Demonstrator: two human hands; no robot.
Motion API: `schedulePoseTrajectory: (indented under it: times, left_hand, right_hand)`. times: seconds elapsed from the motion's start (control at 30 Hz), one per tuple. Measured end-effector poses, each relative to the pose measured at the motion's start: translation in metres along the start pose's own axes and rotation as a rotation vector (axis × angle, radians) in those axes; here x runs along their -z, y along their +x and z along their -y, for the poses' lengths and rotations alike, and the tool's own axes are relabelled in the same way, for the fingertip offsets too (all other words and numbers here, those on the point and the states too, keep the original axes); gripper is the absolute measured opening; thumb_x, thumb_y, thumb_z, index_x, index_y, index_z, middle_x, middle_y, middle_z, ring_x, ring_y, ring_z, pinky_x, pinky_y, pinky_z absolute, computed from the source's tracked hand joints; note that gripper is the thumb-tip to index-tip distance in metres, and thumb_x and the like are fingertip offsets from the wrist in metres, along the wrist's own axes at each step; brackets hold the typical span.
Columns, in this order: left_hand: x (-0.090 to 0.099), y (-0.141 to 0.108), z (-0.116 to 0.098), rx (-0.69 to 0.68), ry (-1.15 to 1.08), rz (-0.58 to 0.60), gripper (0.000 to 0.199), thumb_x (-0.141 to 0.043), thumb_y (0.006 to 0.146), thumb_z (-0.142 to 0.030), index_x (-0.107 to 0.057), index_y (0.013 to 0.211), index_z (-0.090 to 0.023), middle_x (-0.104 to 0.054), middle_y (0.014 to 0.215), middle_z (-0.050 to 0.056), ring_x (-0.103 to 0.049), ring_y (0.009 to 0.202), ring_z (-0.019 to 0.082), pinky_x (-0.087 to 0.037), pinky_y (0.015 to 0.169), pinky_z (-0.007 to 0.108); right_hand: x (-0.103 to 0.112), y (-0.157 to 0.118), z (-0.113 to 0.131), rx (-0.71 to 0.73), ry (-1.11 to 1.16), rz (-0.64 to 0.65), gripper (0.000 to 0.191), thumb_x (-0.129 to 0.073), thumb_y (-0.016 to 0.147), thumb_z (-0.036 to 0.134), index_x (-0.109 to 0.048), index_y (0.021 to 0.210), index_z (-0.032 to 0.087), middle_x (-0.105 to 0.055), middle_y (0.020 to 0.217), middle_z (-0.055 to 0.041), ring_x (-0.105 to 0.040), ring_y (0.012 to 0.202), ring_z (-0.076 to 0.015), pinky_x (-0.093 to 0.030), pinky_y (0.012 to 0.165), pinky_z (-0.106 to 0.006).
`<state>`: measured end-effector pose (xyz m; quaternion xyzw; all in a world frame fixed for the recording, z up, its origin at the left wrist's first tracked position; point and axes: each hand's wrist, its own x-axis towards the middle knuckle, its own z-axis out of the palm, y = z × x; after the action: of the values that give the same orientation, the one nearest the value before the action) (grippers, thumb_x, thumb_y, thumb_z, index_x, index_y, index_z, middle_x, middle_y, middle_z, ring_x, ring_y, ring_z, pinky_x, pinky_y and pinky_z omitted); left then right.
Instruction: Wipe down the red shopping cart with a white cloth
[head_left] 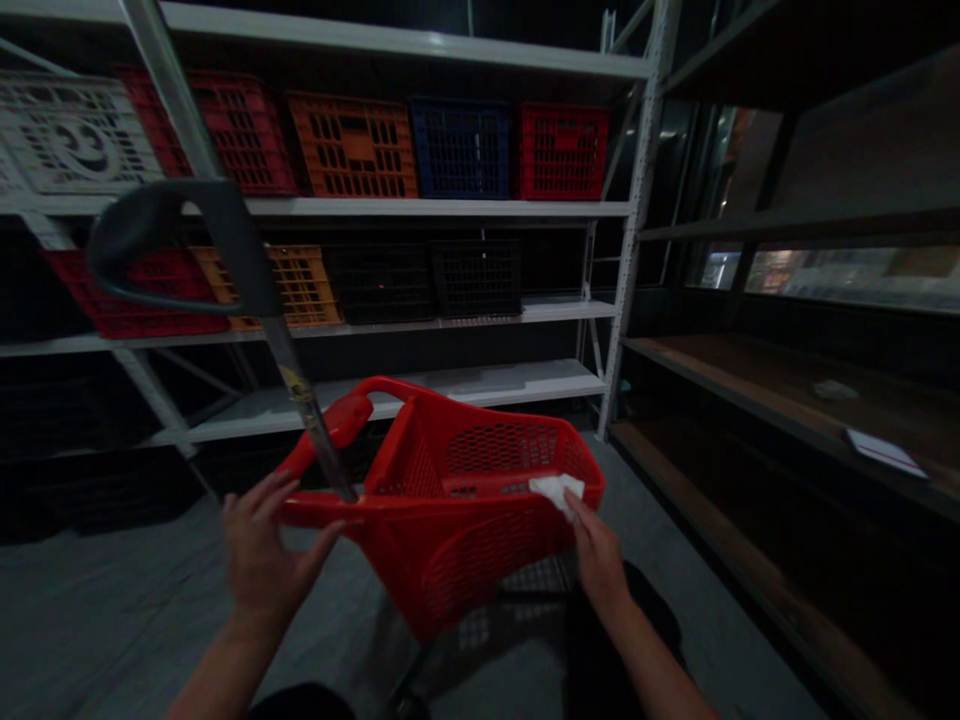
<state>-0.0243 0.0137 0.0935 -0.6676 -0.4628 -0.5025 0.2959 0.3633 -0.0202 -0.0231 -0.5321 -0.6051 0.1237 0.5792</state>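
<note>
A red plastic shopping cart (465,540) with perforated sides stands in front of me. At its left end, my left hand (274,550) is spread with fingers apart against the red rim near the handle. My right hand (592,545) pinches a white cloth or tissue (559,490) on the cart's right side rim. A metal pole (307,400) with a dark grey loop handle (247,250) leans up to the left, its lower end in the cart near the handle.
Behind the cart, a white metal rack (435,208) holds orange (356,150), red, blue and black crates. Dark shelves (750,390) on the right carry a white flat item (885,452) and a crumpled piece (835,390).
</note>
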Motion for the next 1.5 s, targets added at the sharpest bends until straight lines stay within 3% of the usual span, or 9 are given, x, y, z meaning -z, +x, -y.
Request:
schedulePoseTrajectory:
  times: [0.07, 0.17, 0.3, 0.4, 0.47, 0.67, 0.83, 1.03, 1.5]
  left_hand:
    - [0.006, -0.023, -0.027, -0.157, -0.151, 0.112, 0.068, -0.066, 0.065, -0.047, -0.037, 0.122, -0.024, -0.045, 0.127, 0.010, -0.044, 0.117, 0.028, -0.035, 0.099, 0.050]
    - [0.003, -0.066, -0.074, -0.234, -0.330, 0.469, 0.066, -0.064, 0.069, -0.040, -0.036, 0.127, -0.027, -0.039, 0.135, 0.010, -0.043, 0.121, 0.026, -0.045, 0.094, 0.040]
    - [-0.016, -0.107, -0.104, -0.021, -0.425, 0.715, 0.053, -0.057, 0.077, -0.030, -0.040, 0.127, -0.025, -0.051, 0.128, 0.010, -0.051, 0.113, 0.021, -0.047, 0.091, 0.034]
    - [-0.023, -0.114, -0.101, 0.137, -0.460, 0.854, 0.023, -0.054, 0.078, -0.024, -0.060, 0.100, -0.024, -0.067, 0.097, 0.004, -0.063, 0.089, 0.017, -0.051, 0.081, 0.028]
    - [-0.021, -0.111, -0.097, 0.218, -0.463, 0.934, 0.015, -0.052, 0.078, -0.024, -0.063, 0.089, -0.023, -0.069, 0.088, 0.003, -0.063, 0.081, 0.015, -0.050, 0.075, 0.024]
    - [-0.005, -0.105, -0.095, 0.336, -0.346, 1.092, 0.019, -0.047, 0.081, -0.031, -0.063, 0.088, -0.022, -0.068, 0.088, 0.003, -0.062, 0.081, 0.016, -0.045, 0.073, 0.024]
    - [0.001, -0.100, -0.098, 0.273, -0.268, 1.052, 0.021, -0.046, 0.082, -0.033, -0.062, 0.078, -0.021, -0.065, 0.082, 0.004, -0.059, 0.079, 0.016, -0.044, 0.073, 0.027]
    - [0.000, -0.105, -0.086, 0.167, -0.196, 0.869, 0.014, -0.054, 0.077, -0.029, -0.064, 0.076, -0.020, -0.057, 0.110, 0.008, -0.053, 0.099, 0.022, -0.043, 0.086, 0.036]
    - [0.001, -0.110, -0.076, 0.064, -0.210, 0.862, 0.008, -0.058, 0.074, -0.028, -0.063, 0.075, -0.022, -0.056, 0.111, 0.005, -0.052, 0.102, 0.022, -0.041, 0.088, 0.038]
  right_hand:
    - [-0.020, -0.015, 0.023, -0.036, 0.176, 0.135, 0.037, -0.040, 0.086, 0.030, -0.057, 0.118, 0.021, -0.055, 0.123, -0.0067, -0.049, 0.116, -0.0206, -0.034, 0.103, -0.041]
    - [-0.050, -0.036, 0.049, -0.145, 0.385, 0.319, 0.037, -0.044, 0.085, 0.041, -0.063, 0.110, 0.022, -0.061, 0.116, -0.0082, -0.055, 0.109, -0.0233, -0.038, 0.098, -0.042]
    - [-0.065, -0.050, 0.076, -0.202, 0.546, 0.601, 0.036, -0.046, 0.083, 0.042, -0.065, 0.106, 0.022, -0.064, 0.110, -0.0067, -0.056, 0.105, -0.0240, -0.039, 0.094, -0.039]
    - [-0.056, -0.042, 0.081, -0.154, 0.587, 0.882, 0.038, -0.057, 0.077, 0.037, -0.062, 0.112, 0.023, -0.063, 0.112, -0.0041, -0.056, 0.104, -0.0229, -0.039, 0.093, -0.036]
    - [-0.047, -0.028, 0.075, -0.143, 0.554, 0.937, 0.043, -0.063, 0.073, 0.035, -0.060, 0.114, 0.022, -0.062, 0.112, -0.0048, -0.057, 0.103, -0.0226, -0.041, 0.091, -0.036]
    - [-0.028, 0.034, 0.082, 0.068, 0.196, 0.446, 0.010, -0.068, 0.066, 0.026, -0.062, 0.065, 0.019, -0.061, 0.099, -0.0057, -0.057, 0.096, -0.0196, -0.041, 0.088, -0.034]
    - [-0.040, 0.066, 0.126, 0.377, -0.014, 0.161, 0.010, -0.059, 0.069, 0.017, -0.056, 0.059, 0.019, -0.045, 0.128, -0.0063, -0.036, 0.123, -0.0236, -0.021, 0.103, -0.046]
    - [-0.079, 0.098, 0.139, 0.526, -0.177, 0.140, 0.008, -0.060, 0.066, 0.018, -0.058, 0.058, 0.017, 0.002, 0.149, 0.0061, 0.000, 0.135, -0.0283, 0.003, 0.103, -0.056]
    - [-0.106, 0.109, 0.156, 0.548, -0.156, 0.184, 0.005, -0.065, 0.063, 0.020, -0.062, 0.059, 0.018, 0.015, 0.146, 0.0090, 0.007, 0.135, -0.0284, 0.011, 0.102, -0.053]
